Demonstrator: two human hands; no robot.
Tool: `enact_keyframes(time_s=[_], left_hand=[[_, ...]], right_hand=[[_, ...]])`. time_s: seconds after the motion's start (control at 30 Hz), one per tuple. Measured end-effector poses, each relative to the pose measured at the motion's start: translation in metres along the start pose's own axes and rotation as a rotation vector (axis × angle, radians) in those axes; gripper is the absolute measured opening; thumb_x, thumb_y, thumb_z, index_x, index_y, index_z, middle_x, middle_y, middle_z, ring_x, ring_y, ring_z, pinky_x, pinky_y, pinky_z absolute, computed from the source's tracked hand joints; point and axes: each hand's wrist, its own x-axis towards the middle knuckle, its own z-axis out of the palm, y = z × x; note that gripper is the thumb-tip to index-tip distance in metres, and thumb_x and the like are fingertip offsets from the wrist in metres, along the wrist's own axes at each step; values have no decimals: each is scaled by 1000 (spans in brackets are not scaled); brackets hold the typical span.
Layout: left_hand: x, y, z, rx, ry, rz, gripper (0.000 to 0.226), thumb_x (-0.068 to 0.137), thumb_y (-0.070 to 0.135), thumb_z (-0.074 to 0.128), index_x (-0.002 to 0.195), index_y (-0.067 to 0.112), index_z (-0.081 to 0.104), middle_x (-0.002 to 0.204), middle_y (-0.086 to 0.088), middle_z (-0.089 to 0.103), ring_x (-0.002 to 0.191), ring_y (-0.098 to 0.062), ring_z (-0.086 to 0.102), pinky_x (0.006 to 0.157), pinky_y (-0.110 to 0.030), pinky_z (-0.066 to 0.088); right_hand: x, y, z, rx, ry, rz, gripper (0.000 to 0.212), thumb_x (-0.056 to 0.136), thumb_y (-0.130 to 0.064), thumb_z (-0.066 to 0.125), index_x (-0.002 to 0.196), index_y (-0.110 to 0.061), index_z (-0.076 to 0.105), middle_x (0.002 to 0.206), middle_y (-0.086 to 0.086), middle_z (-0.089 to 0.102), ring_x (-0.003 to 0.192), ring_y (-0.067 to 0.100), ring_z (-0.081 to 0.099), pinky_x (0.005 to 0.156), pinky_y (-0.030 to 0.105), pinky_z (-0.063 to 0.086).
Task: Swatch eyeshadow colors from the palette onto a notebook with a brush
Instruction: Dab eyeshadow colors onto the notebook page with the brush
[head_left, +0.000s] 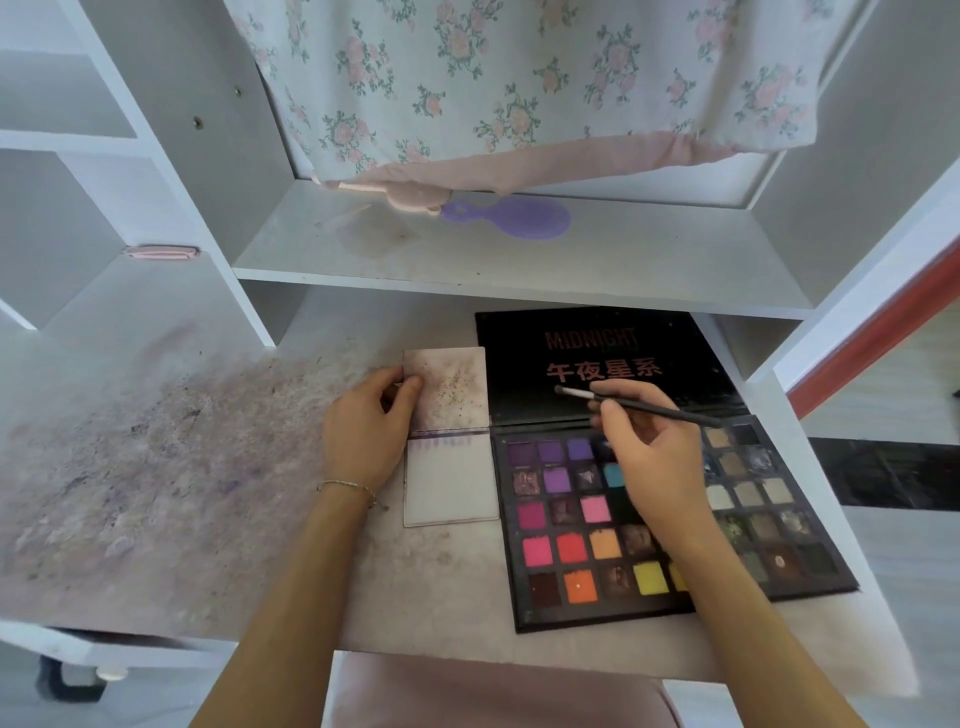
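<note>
A small open notebook (451, 480) lies on the desk, its upper page stained and speckled, its lower page white with faint purple swatches along the top. My left hand (366, 428) pinches the left edge of the upper page. To the right lies an open black eyeshadow palette (582, 525) with many coloured pans and a black lid marked MIDNIGHT. My right hand (652, 462) hovers over the palette's middle and grips a thin black brush (639, 408). The brush's pale tip points left, above the lid and apart from the notebook.
The white desk surface (156, 467) left of the notebook is smeared with purple and brown powder. A shelf (519, 260) above holds a purple hand mirror (511, 218) and a pink item under a floral cloth (519, 88). White cubbies stand at left.
</note>
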Motion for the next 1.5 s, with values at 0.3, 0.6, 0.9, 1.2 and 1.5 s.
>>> enact_keyframes(time_s=[0.3,0.6,0.9,1.2,1.5], left_hand=[[-1,2,0,13,-6,-17,30,91,30,51,110,11,65,98,-7,68,83,-19,57,77,-27,43],[-4,6,-1,32,-12,10,25,91,25,53,104,7,66,96,-12,68,86,-25,59,75,-29,42],[-3,4,1,29,-11,7,24,91,23,54,103,7,66,95,-14,68,86,-28,60,75,-30,42],[-5,6,1,35,0,18,24,91,23,53,102,6,66,95,-14,68,78,-17,52,73,-27,39],[-3,5,1,24,-8,11,22,91,22,54,100,7,67,91,-12,68,79,-23,57,72,-28,39]], right_hand=[[-16,20,-76,-219,383,50,11,92,-9,45,95,-16,53,83,-11,59,76,-17,56,53,0,41],[-12,24,-95,-363,551,115,11,91,-10,46,90,-17,55,74,-12,55,72,0,53,57,-4,36],[-12,24,-95,-442,539,161,17,90,-14,45,80,-21,57,67,-14,54,63,-8,53,54,6,37],[-13,24,-96,-446,542,163,17,90,-13,45,80,-20,57,67,-12,55,64,1,52,58,15,37],[-16,9,-73,-209,336,81,24,91,-10,47,79,-30,54,74,-7,62,71,-1,63,51,9,48]])
